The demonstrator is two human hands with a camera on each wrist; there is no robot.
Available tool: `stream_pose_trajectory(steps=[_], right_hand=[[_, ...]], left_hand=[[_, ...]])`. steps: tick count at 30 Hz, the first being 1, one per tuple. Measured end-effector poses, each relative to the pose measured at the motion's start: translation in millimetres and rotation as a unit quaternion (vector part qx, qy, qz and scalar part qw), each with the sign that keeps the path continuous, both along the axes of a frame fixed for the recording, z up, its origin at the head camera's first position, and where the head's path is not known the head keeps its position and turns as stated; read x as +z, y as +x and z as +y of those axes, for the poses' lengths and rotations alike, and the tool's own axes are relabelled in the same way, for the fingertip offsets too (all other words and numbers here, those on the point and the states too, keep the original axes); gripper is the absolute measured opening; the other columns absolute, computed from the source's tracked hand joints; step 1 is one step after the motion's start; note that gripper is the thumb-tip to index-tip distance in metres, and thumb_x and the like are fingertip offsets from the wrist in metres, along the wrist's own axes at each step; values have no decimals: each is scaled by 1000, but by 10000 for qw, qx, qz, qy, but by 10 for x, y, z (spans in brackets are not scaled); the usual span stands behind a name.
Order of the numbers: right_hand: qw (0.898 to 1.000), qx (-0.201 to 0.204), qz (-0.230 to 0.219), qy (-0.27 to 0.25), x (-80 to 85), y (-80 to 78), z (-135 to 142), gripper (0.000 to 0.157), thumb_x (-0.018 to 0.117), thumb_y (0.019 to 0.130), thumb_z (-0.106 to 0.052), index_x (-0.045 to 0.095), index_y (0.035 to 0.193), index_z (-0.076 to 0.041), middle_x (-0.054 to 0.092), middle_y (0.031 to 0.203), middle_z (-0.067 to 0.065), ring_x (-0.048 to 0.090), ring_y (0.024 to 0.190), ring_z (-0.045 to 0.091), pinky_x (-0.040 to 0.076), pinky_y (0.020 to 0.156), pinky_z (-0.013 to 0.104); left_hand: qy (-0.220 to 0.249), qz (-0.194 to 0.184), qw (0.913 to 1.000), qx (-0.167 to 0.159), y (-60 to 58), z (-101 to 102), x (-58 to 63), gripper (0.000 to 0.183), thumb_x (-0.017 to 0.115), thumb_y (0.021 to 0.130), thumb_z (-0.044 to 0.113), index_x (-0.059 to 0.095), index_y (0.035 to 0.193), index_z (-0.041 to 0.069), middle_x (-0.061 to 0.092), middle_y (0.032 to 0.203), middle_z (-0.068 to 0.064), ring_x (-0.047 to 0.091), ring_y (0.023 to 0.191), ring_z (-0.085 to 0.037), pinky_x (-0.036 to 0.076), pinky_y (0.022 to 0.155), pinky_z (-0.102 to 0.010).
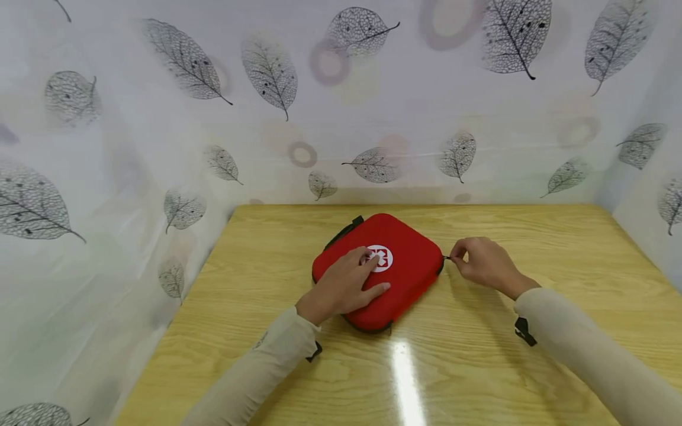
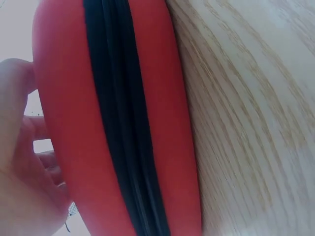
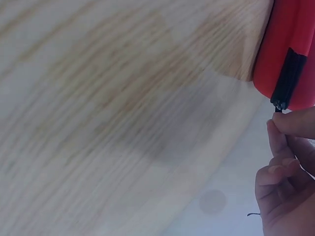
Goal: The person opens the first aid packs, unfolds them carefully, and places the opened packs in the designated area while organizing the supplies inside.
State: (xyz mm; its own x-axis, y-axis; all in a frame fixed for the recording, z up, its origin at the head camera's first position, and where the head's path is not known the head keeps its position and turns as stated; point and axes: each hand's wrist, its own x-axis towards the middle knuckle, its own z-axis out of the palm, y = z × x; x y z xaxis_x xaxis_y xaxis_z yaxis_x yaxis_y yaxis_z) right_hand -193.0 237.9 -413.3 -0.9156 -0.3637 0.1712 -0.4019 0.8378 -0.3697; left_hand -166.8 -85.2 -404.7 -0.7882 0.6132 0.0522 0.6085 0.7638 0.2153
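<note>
The red zippered first-aid case (image 1: pixel 409 265) lies on the desk (image 1: pixel 565 242); the left hand (image 1: pixel 347 285), fingers spread, rests on top (probably to steady it), and the right hand (image 1: pixel 486 262) pinches the zipper pull (image 3: pixel 278 109) at the three o'clock corner.

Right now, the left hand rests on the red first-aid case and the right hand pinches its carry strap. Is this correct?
No: the right hand pinches a zipper pull, not the carry strap, as the right wrist view shows. The left hand does rest on the first-aid case.
</note>
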Motion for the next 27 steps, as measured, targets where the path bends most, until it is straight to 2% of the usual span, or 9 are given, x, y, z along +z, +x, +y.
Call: stream_pose_trajectory(steps=[4, 7, 11, 13, 17, 21, 27], right_hand=[[10000, -1, 46, -84, -8, -106, -22, 6, 70, 87, -3, 76, 88, -2, 72, 81, 2, 60, 65, 16, 52, 60, 39], [9998, 17, 92, -168, -14, -178, -40, 7, 70, 87, -2, 76, 89, -1, 73, 82, 4, 61, 65, 18, 52, 61, 40], [9997, 65, 108, -192, -18, -270, -58, 8, 70, 88, -2, 77, 92, 0, 73, 84, 7, 64, 67, 20, 54, 63, 44], [9998, 64, 82, -184, -16, -311, -64, 9, 69, 88, -2, 76, 92, 1, 73, 85, 8, 64, 68, 21, 55, 64, 45], [9998, 1, -3, -197, -9, -388, -77, 10, 68, 89, -2, 76, 93, 1, 74, 87, 9, 65, 71, 23, 55, 66, 46], [9998, -55, -29, -197, -18, -466, -94, 11, 68, 89, -3, 77, 94, 1, 74, 88, 9, 66, 74, 24, 55, 67, 45], [9996, -63, -64, -283, -44, -553, -122, 12, 67, 90, -3, 77, 95, 0, 74, 88, 9, 65, 73, 24, 53, 65, 44]], left_hand=[[37, -85, 9999, -135, -8, -6, 7, 66, 57, 101, 50, 49, 150, 6, 39, 159, -10, 33, 148, -26, 31, 119, -40], [78, -303, 9993, -215, -13, 0, 23, 71, 56, 100, 53, 47, 151, 5, 36, 162, -7, 27, 151, -24, 28, 120, -38], [189, -712, 9971, -194, -8, 13, 34, 80, 56, 97, 60, 42, 154, 6, 34, 163, -5, 26, 152, -22, 26, 120, -35], [215, -778, 9966, -176, -1, 21, 31, 84, 56, 96, 62, 39, 156, 6, 34, 163, -5, 27, 151, -21, 27, 120, -35], [123, -593, 9979, -234, 10, 39, 9, 87, 55, 94, 65, 37, 157, 7, 33, 163, -6, 30, 150, -22, 28, 119, -35], [-45, -365, 9988, -311, 21, 62, -7, 87, 54, 93, 68, 39, 157, 10, 32, 163, -8, 32, 148, -26, 30, 119, -39], [-80, -372, 9989, -287, 27, 75, -25, 89, 53, 90, 73, 41, 156, 16, 31, 162, -7, 31, 148, -27, 29, 119, -45]])
